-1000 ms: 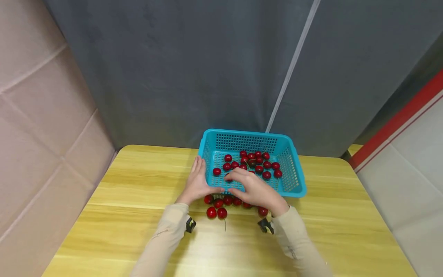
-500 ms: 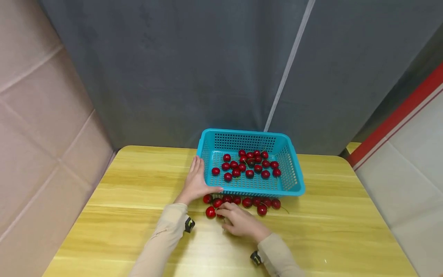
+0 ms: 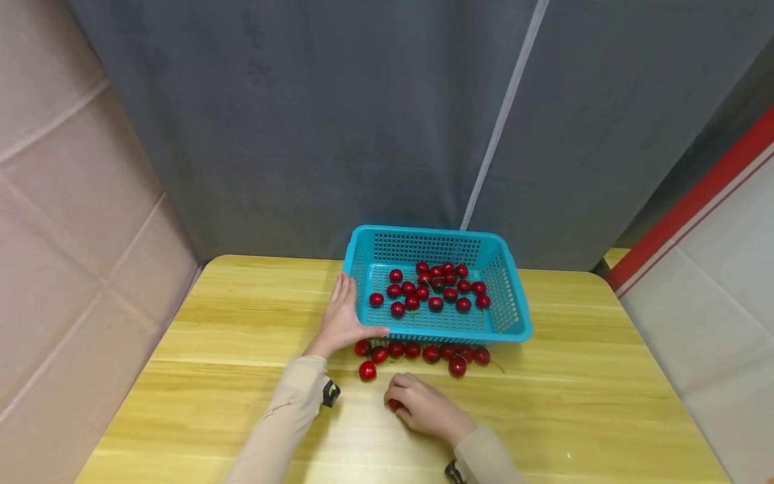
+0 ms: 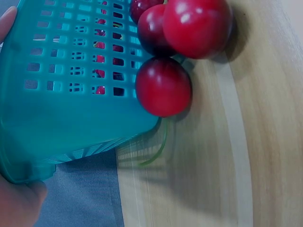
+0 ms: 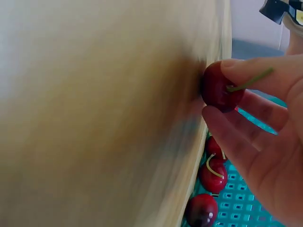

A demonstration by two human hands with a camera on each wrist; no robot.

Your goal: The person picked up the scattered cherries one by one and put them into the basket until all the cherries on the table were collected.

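Observation:
My right hand pinches a dark red cherry between thumb and fingertips, close over the table in front of the basket. Its green stem points back toward the palm. My left hand rests at the near left corner of the blue plastic basket, fingers straight along the left side and thumb along the front rim. Several cherries lie in the basket, some with stems. More cherries sit on the table along its front wall, among them a cherry nearest my left wrist and a stemmed cherry.
The wooden table ends at a grey curtain just behind the basket. A pinkish padded wall stands to the left, and a white panel with a red edge to the right.
My right hand has left the basket, come down to the front row and picked up a cherry, drawing it toward the near edge. My left hand stays at the basket corner.

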